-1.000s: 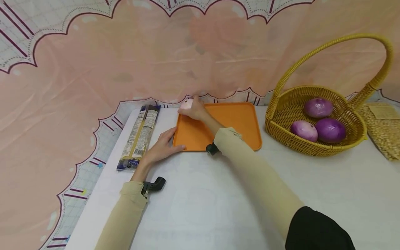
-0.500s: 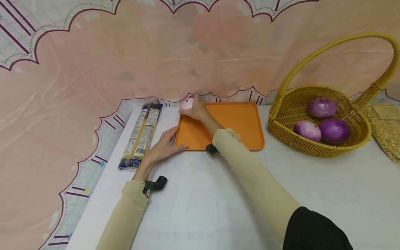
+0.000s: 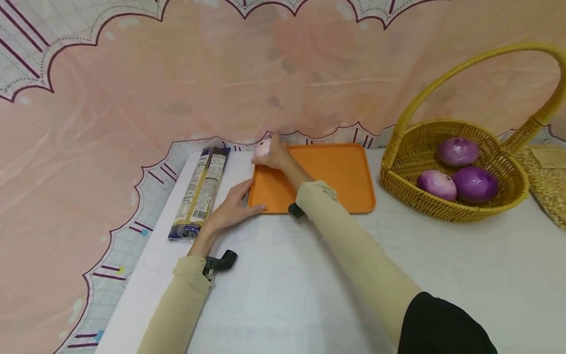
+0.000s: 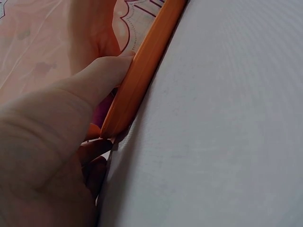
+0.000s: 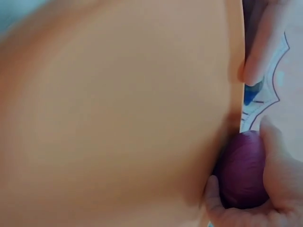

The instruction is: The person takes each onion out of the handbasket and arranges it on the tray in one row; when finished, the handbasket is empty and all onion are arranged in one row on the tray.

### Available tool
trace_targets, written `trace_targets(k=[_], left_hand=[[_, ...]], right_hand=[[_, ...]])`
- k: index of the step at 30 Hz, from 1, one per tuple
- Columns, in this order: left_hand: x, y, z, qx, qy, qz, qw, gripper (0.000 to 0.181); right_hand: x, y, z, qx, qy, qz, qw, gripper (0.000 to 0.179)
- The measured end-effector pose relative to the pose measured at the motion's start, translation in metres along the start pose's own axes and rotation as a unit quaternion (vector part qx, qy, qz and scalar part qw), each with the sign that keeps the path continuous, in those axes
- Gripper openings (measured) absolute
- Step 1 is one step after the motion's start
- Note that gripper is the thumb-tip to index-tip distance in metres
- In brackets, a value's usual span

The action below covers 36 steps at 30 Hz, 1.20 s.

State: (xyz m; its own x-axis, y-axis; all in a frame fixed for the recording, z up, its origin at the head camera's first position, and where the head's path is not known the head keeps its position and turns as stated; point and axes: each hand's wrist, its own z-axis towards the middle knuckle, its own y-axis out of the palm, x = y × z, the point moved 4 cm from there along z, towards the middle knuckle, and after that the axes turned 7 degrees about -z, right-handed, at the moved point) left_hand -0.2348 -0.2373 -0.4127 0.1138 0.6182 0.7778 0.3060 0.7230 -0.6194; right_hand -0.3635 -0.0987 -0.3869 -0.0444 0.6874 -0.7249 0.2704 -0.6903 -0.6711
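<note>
At the back left corner of the orange tray [image 3: 333, 172], my right hand [image 3: 280, 156] grips an onion [image 3: 262, 147]. In the right wrist view, its thumb and fingers curl round the purple onion [image 5: 243, 170], which sits against the tray's edge. My left hand [image 3: 232, 206] holds the tray's front left corner. The left wrist view has its thumb [image 4: 106, 73] on the orange rim [image 4: 142, 71], with fingers on the other side of the corner. Part of the onion is hidden behind the right hand.
Left of the tray lies a long plastic packet [image 3: 201, 191] with dark blue ends. A yellow wicker basket [image 3: 398, 189] with a tall handle stands to the right, holding three purple onions [image 3: 476, 184]. A bag of yellowish grains [image 3: 546, 184] lies beyond it.
The right hand and its onion have shifted very slightly to the left. Otherwise the scene only slides a little with the head's motion; the left hand keeps its place at the tray corner.
</note>
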Motion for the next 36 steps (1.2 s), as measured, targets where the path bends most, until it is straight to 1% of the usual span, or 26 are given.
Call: trace_targets(k=[3, 8, 11, 15, 19, 21, 23, 27, 32, 36], left_hand=[[-0.0006, 0.0012, 0.0007, -0.004, -0.004, -0.002, 1.0000, 0.092], [-0.0022, 0.0013, 0.0005, -0.005, -0.010, -0.009, 0.9999, 0.092], [-0.0023, 0.0010, 0.0003, -0.010, -0.010, -0.003, 0.9999, 0.092], [-0.0004, -0.0001, 0.0010, -0.007, -0.002, 0.002, 1.0000, 0.092], [0.0006, -0.0004, 0.0010, -0.008, -0.005, -0.001, 1.0000, 0.091], [0.0011, -0.0001, 0.0014, -0.010, -0.005, 0.000, 0.9999, 0.091], [0.0025, -0.0001, 0.0021, -0.009, 0.000, 0.003, 1.0000, 0.091], [0.0048, -0.0002, 0.0036, -0.006, 0.007, 0.005, 0.9999, 0.091], [0.0019, -0.0011, 0.0012, -0.002, -0.001, 0.005, 1.0000, 0.090], [0.0001, -0.0005, -0.0002, -0.001, 0.001, 0.009, 1.0000, 0.090]], right_hand=[[-0.0009, -0.0006, -0.0015, -0.016, 0.005, -0.023, 0.9996, 0.106], [-0.0047, -0.0021, -0.0037, -0.027, 0.013, -0.032, 0.9990, 0.106], [-0.0053, -0.0027, -0.0040, -0.032, 0.019, -0.035, 0.9987, 0.106], [-0.0061, -0.0050, -0.0044, -0.039, 0.011, -0.035, 0.9986, 0.108], [-0.0068, -0.0063, -0.0055, -0.066, 0.004, -0.047, 0.9967, 0.110], [-0.0067, -0.0070, -0.0062, -0.073, 0.003, -0.049, 0.9962, 0.110], [-0.0068, -0.0085, -0.0072, -0.069, 0.003, -0.047, 0.9965, 0.108], [-0.0070, -0.0098, -0.0087, -0.050, 0.002, -0.047, 0.9977, 0.106], [-0.0072, -0.0051, -0.0094, -0.039, -0.013, -0.059, 0.9974, 0.105], [-0.0036, -0.0013, -0.0093, -0.034, -0.022, -0.042, 0.9983, 0.106]])
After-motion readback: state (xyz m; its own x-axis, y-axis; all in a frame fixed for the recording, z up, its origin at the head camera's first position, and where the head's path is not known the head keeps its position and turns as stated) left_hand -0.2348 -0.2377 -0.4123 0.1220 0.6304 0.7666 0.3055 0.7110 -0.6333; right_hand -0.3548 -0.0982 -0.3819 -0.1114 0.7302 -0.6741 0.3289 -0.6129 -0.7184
